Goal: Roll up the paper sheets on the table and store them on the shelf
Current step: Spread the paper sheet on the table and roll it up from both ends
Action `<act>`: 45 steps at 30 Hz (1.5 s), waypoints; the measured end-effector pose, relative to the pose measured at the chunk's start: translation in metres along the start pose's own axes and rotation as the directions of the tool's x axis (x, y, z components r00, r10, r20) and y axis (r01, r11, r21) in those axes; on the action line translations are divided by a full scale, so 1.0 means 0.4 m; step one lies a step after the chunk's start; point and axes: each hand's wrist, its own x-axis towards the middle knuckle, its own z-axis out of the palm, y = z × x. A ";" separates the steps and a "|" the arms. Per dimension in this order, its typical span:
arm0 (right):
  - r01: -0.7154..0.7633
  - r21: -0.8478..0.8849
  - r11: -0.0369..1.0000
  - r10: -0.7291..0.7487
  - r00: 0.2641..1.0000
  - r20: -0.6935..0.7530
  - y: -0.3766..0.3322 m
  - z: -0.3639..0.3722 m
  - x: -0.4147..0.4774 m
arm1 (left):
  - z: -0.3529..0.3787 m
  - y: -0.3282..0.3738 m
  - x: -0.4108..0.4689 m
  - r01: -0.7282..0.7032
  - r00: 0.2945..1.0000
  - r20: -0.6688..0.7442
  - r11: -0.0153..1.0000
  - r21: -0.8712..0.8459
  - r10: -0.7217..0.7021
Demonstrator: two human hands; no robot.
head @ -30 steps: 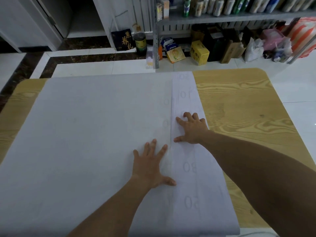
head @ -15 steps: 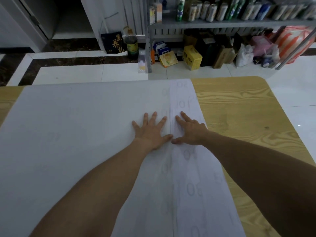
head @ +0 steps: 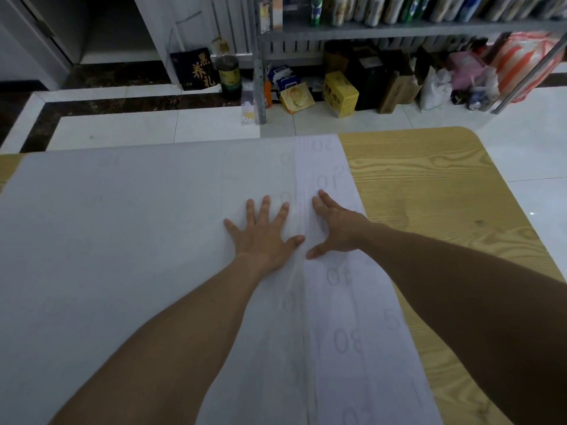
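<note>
The large white paper sheet (head: 138, 240) with faint printed numerals is laid flat across the light wood-grain counter (head: 429, 185). A paler band (head: 346, 332) along its right edge appears to be turned over onto it. The left grip (head: 264, 237) is spread wide and pressed flat on the sheet just beside the band, and the right grip (head: 337, 231), also wide with straight fingers, is pressed on the band itself; nothing is clasped by either. The opening turn of the roll is judged to be in hand. Next, the band would need to be turned leftward evenly along its whole length, lest the roll be skewed. The grey metal shelf (head: 399, 27) beyond is filled with cans and bottles, and no rolled paper is seen there. Beneath it a yellow cardboard box (head: 340, 93) is stood shut, its contents hidden.
</note>
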 end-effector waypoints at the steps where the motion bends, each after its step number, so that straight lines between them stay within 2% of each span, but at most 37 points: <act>1: 0.004 0.001 1.000 -0.004 1.000 0.006 0.001 -0.001 0.001 | -0.002 0.000 0.003 0.002 1.000 0.019 1.000 -0.001 -0.002; 6: 0.035 -0.011 0.999 -0.035 0.999 0.031 0.011 -0.008 0.002 | -0.007 0.011 0.011 -0.027 0.997 0.076 1.000 -0.010 0.027; 24: 0.014 0.041 0.999 -0.012 0.999 -0.044 0.025 0.012 -0.014 | 0.014 0.046 -0.012 -0.108 0.994 0.032 0.994 -0.004 0.108; 28: -0.067 0.071 0.995 0.074 0.991 -0.111 0.012 0.019 -0.053 | 0.012 0.037 -0.033 -0.102 0.995 0.006 0.995 -0.020 0.102; 34: -0.150 0.099 0.984 0.175 0.933 -0.316 -0.009 0.075 -0.134 | 0.044 0.001 -0.143 -0.122 0.992 -0.051 0.991 -0.060 0.119; 40: -0.083 -0.011 0.996 0.079 0.975 -0.210 0.009 0.183 -0.232 | 0.112 -0.029 -0.285 -0.184 0.982 -0.032 0.983 -0.011 0.184; 45: -0.015 -0.073 0.997 0.002 0.984 -0.176 0.030 0.221 -0.262 | 0.147 -0.027 -0.299 -0.175 0.984 -0.038 0.985 0.010 0.175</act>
